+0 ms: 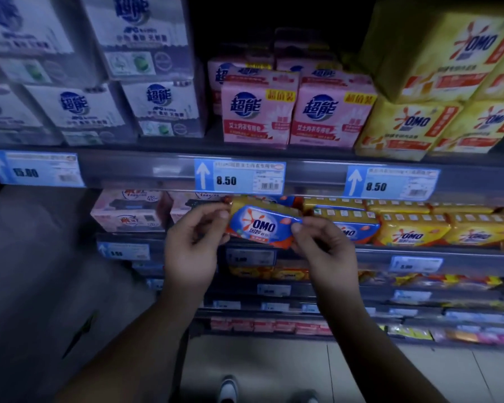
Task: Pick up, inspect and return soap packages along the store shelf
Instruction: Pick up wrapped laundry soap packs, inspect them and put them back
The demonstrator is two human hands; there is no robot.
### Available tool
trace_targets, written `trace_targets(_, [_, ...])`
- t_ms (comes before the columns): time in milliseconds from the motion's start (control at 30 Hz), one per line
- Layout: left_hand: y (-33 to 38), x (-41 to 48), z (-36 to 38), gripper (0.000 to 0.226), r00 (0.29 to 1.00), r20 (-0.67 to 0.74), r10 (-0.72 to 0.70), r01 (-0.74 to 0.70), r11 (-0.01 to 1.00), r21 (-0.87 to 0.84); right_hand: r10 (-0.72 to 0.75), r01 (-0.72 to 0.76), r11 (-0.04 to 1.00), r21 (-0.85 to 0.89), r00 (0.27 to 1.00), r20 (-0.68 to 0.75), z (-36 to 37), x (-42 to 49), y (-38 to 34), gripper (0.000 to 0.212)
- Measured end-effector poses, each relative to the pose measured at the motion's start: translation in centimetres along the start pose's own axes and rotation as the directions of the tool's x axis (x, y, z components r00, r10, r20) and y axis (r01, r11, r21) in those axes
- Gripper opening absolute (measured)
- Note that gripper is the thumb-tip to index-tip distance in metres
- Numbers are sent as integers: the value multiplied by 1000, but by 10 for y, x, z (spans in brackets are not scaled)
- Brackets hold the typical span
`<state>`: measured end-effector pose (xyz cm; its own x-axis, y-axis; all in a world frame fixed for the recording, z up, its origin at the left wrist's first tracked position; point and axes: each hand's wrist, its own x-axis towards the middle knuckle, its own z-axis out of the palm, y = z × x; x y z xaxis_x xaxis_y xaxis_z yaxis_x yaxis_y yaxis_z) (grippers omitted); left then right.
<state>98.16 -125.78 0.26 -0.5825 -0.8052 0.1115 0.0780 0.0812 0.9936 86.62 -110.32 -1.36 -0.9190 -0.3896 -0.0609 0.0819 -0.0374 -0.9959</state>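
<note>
I am looking at a tall grey metal store shelf (317,170) that fills most of the view, dim at its edges. On its upper level stand white boxy soap packs with blue lettering (160,107) at the left, pink boxy soap packs (258,114) in the middle and big yellow OMO multipacks (408,126) at the right. Along the rail beneath them I read blue-and-white price tags (240,178), two marked 8.50. The level below carries pale pink flat packs (128,212) at the left and a row of yellow and blue OMO soap bars (413,228) running to the right. Lower shelves are blurred; I cannot tell their goods. The pale tiled floor (274,370) shows at the bottom with the toe of a white shoe (228,389).

My two bare forearms reach up from below. The left hand (191,251) pinches the left end of a small blue, orange and yellow OMO soap package (262,226) between thumb and fingers; the right hand (328,251) grips its right end the same way. The package is held tilted, label facing me, in front of the second shelf's edge, just beside the matching bars and clear of the shelf.
</note>
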Motion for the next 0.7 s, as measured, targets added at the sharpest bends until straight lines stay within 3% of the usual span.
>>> trace_targets(133, [-2, -1, -9, 35, 998, 18, -55, 55, 998, -7, 72, -74, 996, 57, 997, 32, -1, 5, -4, 24])
trace_targets(333, [-8, -5, -7, 26, 959, -30, -282, 276, 951, -140, 202, -230, 956, 179, 966, 162, -12, 6, -4, 46])
trace_targets(567, [-4, -9, -6, 19, 942, -35, -334, 324, 932, -163, 236, -268, 953, 141, 949, 210, -23, 6, -7, 34])
trace_targets(700, [2, -12, -11, 17, 973, -4, -232, 230, 969, -92, 238, -262, 957, 128, 955, 176, -33, 9, -16, 15])
